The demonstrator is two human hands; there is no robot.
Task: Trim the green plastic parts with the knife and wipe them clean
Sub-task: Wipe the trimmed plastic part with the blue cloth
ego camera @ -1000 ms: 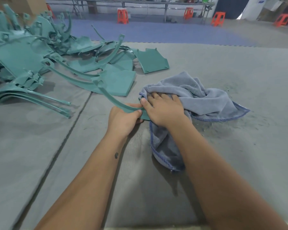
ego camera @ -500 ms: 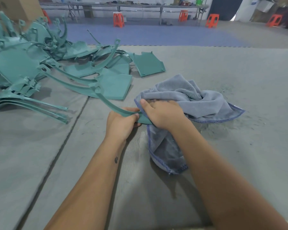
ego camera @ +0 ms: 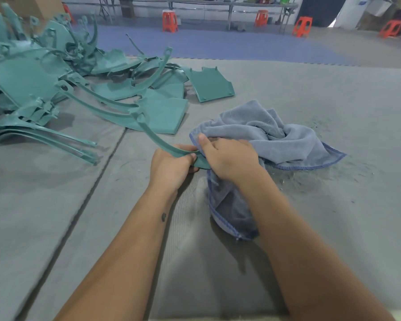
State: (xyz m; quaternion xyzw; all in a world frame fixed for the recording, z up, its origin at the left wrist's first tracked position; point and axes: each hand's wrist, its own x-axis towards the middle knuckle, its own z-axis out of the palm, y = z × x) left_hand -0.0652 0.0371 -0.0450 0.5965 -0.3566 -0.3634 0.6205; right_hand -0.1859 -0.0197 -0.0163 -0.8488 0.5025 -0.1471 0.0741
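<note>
The worktop (ego camera: 310, 228) is a grey padded surface; a heap of green plastic parts (ego camera: 44, 72) lies at its far left, well apart from the work zone. A grey-blue cloth (ego camera: 276, 137) lies bunched at centre right, with trimming debris scattered just beside it. No knife is visible.

The curved green strip (ego camera: 158, 140) under treatment runs from the edge of the heap down to both hands. The left hand (ego camera: 169, 167) grips its near end, thumb and fingers curled round it. The right hand (ego camera: 227, 158) has its fingers closed on a fold of the cloth and presses that fold against the strip.

Change over the last second: the right hand has gone from lying flatter on the cloth to bunching it tighter and nearer the left hand. The left hand's hold has not shifted.

Judgement: trimming of this strip appears finished and a wiping stroke is under way; the heap indicates many parts remain
</note>
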